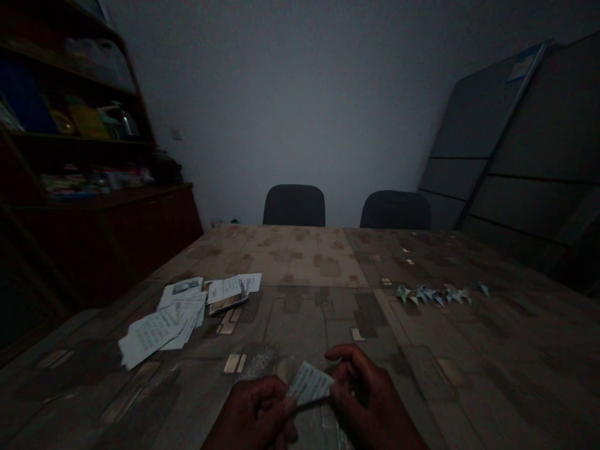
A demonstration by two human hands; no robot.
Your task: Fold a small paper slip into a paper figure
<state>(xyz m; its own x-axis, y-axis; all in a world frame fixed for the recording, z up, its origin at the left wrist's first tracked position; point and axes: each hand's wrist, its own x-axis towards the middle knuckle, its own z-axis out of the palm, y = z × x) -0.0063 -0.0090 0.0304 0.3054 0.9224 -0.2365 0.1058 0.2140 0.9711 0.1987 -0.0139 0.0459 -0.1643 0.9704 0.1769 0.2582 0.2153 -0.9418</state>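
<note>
The left hand (pixel 255 409) is closed in a pinch, thumb and forefinger on the left corner of a small folded printed paper (pixel 310 383). The right hand (pixel 368 397) is partly open, its forefinger lifted and its thumb at the paper's right corner; whether its curled fingers grip that corner I cannot tell. The paper sits between the 2 hands, tilted, over the patterned table (pixel 309 325). Beyond the left hand, to its left, printed sheets (pixel 152 334) lie overlapping, with a smaller stack of papers (pixel 227 294) just beside them. Farther out, right of the right hand, small folded paper shapes (pixel 435 295) form a row. Past the table, ahead of the hands, stand 2 dark chairs (pixel 294 205) before a pale wall (pixel 300 106).
</note>
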